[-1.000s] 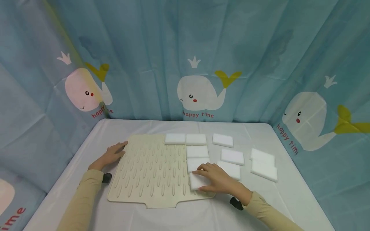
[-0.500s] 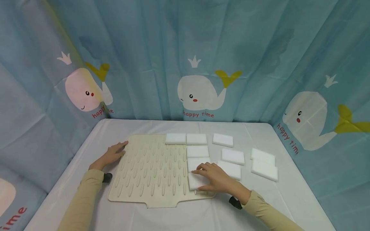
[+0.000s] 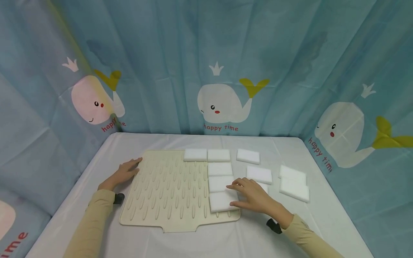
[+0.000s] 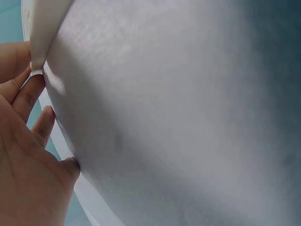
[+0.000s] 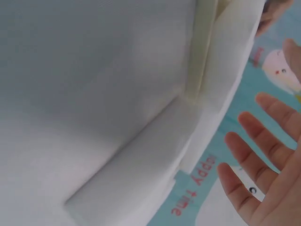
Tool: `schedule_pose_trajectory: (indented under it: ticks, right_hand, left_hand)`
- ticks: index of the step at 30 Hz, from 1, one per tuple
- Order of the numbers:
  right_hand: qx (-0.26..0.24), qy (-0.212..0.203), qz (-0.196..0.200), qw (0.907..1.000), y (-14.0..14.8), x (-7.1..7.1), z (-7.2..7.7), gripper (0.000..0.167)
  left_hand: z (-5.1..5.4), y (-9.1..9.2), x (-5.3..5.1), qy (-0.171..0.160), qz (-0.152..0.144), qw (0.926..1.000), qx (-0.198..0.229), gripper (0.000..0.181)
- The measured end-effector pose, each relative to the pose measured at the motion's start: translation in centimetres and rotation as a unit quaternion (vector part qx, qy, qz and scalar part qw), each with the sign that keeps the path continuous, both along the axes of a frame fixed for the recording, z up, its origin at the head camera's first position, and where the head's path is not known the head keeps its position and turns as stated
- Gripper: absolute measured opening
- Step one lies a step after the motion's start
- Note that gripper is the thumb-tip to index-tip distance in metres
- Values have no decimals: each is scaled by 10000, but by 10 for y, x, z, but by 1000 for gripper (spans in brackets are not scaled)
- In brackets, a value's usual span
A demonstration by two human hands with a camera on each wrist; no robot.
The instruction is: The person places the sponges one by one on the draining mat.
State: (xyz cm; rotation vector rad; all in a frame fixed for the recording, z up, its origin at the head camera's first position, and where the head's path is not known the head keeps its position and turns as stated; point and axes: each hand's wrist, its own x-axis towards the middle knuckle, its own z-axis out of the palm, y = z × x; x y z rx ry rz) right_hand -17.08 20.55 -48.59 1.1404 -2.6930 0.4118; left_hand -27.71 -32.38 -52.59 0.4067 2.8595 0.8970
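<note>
The right hand [image 3: 250, 195] has shifted rightward, fingers spread; the board [image 3: 171, 188] carries five blocks [image 3: 221, 202]; the left hand [image 3: 122, 173], fingers spread, touches its edge.

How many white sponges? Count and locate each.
10 white sponges. On the beige ribbed mat: two at the far edge, three nearer down its right side. On the white-covered table: three beside those, one partly behind the right hand; two farther right. More may be hidden.
</note>
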Motion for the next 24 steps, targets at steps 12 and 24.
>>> schedule_pose_trajectory:
  ticks: [12, 24]
  right_hand:
    - [-4, 130, -720, 9973, 40, 0, 0, 49]
    - [-21, 70, -972, 9952, 71, 1, -11, 56]
  left_hand:
    - [-1, -1, 1, -39, -44, 10000, 33, 55]
    - [5, 4, 3, 28, 37, 10000, -57, 54]
